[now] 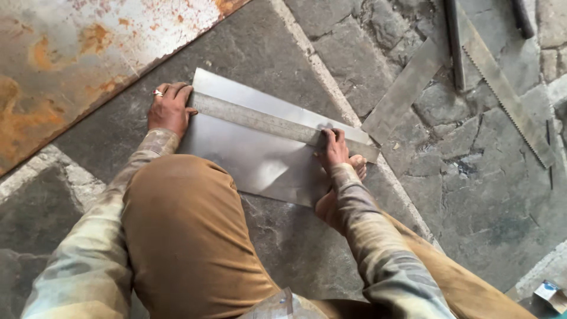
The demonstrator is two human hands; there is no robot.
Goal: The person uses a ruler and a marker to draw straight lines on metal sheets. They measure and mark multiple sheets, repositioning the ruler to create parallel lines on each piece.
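A shiny rectangular metal sheet (pixel 254 153) lies on the stone floor in front of me. A long steel ruler (pixel 260 121) lies across it from upper left to lower right. My left hand (pixel 170 108), with a ring on one finger, presses flat on the ruler's left end at the sheet's edge. My right hand (pixel 334 147) rests on the ruler near its right end, fingers closed around a small thin tool that I cannot make out. A bare foot (pixel 339 192) sits on the sheet's right edge, under my right wrist.
A large rusty steel plate (pixel 77 53) covers the floor at upper left. At upper right lie a flat metal strip (pixel 404 88), a long toothed bar (pixel 508 97) and a dark rod (pixel 453 41). My bent knee (pixel 189 236) fills the lower middle. A small box (pixel 552 293) sits at lower right.
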